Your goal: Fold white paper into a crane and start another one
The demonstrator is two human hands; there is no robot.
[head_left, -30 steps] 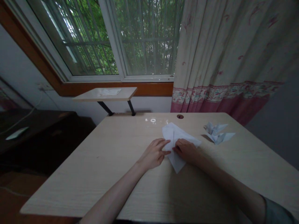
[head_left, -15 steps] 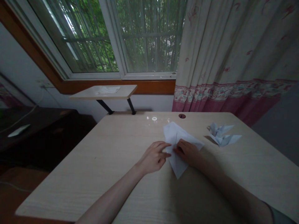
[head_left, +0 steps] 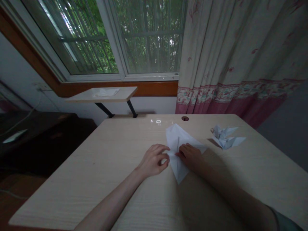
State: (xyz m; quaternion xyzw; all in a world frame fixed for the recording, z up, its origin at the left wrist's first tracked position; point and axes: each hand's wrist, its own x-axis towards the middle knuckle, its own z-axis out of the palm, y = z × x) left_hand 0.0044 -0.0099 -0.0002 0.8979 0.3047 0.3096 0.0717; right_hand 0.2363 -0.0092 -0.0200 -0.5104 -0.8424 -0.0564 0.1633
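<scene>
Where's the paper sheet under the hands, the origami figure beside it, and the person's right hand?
paper sheet (head_left: 174,136): head view, on its far flap, beyond the fingers.
origami figure (head_left: 223,138): head view, on its crumpled middle.
right hand (head_left: 190,157): head view, on the back of the hand.

A sheet of white paper (head_left: 178,134), folded into a kite-like shape, crease running down its centre, narrow point toward the person, lying flat on the pale wood surface (head_left: 96,179)
</scene>
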